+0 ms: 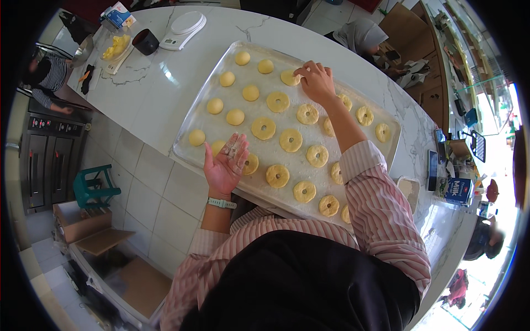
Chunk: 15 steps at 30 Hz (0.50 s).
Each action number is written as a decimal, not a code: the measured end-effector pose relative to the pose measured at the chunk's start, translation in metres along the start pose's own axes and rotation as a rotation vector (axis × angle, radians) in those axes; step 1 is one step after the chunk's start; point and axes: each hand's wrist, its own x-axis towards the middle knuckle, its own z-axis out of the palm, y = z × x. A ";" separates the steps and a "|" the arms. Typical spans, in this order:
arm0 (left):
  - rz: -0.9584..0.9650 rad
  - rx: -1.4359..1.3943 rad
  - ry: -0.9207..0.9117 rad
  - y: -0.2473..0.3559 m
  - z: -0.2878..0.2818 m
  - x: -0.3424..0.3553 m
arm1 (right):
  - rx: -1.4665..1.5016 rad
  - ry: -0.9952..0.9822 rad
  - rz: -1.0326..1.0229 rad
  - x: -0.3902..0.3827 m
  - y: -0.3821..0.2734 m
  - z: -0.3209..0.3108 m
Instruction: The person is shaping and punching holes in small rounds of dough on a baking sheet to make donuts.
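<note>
A large metal baking tray [185, 122] carries several rows of pale yellow dough. Smooth dough balls [235, 117] lie along its left side, and flattened dough rings [263, 128] with a hole in the middle fill the centre and right. At the far edge, my right hand [316, 81] has its fingers bent down onto the right side of a flattened dough round [289, 78]; the fingertips are partly hidden. Above the tray's near left edge, my left hand [225, 168] is palm up, fingers stretched and dusted with flour, holding nothing. It partly covers one ring and one ball.
A white kitchen scale [183, 30], a dark cup [146, 42] and a dish of yellow pieces [116, 47] stand at the table's far left. A white container [408, 190] sits right of the tray, near a blue carton [456, 191]. Other people are beyond the table.
</note>
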 end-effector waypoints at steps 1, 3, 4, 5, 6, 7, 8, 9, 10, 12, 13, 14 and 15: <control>0.001 0.005 0.002 0.000 0.000 0.000 | 0.004 -0.009 0.004 0.000 0.000 0.000; -0.002 -0.005 -0.005 0.000 0.001 0.000 | -0.006 0.037 -0.029 -0.001 0.000 -0.001; -0.004 -0.006 -0.011 0.000 0.001 0.000 | -0.016 0.020 -0.024 -0.001 -0.001 -0.001; -0.002 -0.007 -0.007 -0.001 0.001 0.000 | -0.019 0.020 -0.037 0.000 -0.001 -0.001; -0.002 -0.004 -0.007 -0.001 0.002 0.000 | -0.025 0.002 -0.038 0.000 -0.001 -0.001; -0.001 -0.001 -0.010 -0.001 0.002 0.000 | -0.035 0.010 -0.044 0.000 -0.002 -0.001; 0.004 -0.001 -0.002 -0.001 0.002 0.000 | -0.046 -0.024 -0.052 0.000 -0.003 -0.001; 0.009 0.000 0.003 -0.002 0.003 0.000 | -0.059 -0.031 -0.064 0.000 -0.004 -0.002; 0.017 0.003 0.005 -0.002 0.003 0.000 | -0.073 -0.072 -0.060 0.000 -0.006 -0.002; 0.021 -0.014 0.008 -0.002 0.004 0.000 | -0.122 -0.087 -0.073 0.001 -0.009 -0.003; 0.027 -0.016 0.013 -0.003 0.004 0.000 | -0.150 -0.115 -0.062 0.001 -0.011 -0.004; 0.020 -0.018 0.003 -0.003 0.004 0.000 | -0.160 -0.088 -0.074 0.001 -0.013 -0.004; 0.018 -0.017 -0.001 -0.003 0.004 0.000 | -0.173 -0.067 -0.079 0.001 -0.015 -0.004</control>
